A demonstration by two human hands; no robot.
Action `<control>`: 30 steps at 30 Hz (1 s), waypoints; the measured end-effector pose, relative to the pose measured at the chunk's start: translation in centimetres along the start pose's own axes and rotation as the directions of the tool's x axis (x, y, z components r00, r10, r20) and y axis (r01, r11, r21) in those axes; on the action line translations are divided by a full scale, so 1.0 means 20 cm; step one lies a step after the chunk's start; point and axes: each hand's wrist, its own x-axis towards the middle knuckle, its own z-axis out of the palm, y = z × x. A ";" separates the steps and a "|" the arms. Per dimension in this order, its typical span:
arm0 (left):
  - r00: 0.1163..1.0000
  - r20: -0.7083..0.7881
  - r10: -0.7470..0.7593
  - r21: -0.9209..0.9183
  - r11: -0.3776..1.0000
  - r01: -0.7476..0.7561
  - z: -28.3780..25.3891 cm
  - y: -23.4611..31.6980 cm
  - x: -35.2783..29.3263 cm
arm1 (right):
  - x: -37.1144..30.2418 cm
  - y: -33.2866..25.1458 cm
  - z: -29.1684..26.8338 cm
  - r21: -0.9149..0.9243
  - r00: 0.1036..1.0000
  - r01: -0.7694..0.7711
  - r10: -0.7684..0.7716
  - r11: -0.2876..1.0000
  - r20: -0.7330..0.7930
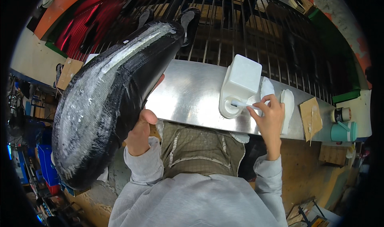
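Metal bars (206, 43) run across the far side in the head view, and dark shoes (190, 23) lie on them. On the near side of the bars is a shiny silver table (188, 103). A white tub (243, 73) sits on it, right of the middle, with a little round cup (229, 110) at its near end. Right of the tub is a long white piece (287, 107), and the right hand (271, 117) is in front of part of it. Farther right are a flat brown card (311, 117), a dark and cream jar (341, 115) and a blue-green mug (342, 132).

On the left, a big black shoe (96, 107) is held up, bottom side up. It blocks some bars and the left part of the table. Its wide end is near and its thin end is far. The bottom looks gray and rough, like cloth, with white smears and a thick pale stripe at the far end. The sides are smooth and shiny black. The left hand (140, 133) has its fingers clamped on the shoe's right side, mostly hidden. The right hand's fingers pinch a thin pale stick (245, 105), with its tip over the cup; I cannot tell if they touch.
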 end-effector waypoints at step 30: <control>0.940 0.039 0.338 0.759 0.602 -0.248 0.24 -0.06 0.05 | 0.17 -0.53 -0.27 0.812 0.989 0.136 -0.035 0.568 -0.142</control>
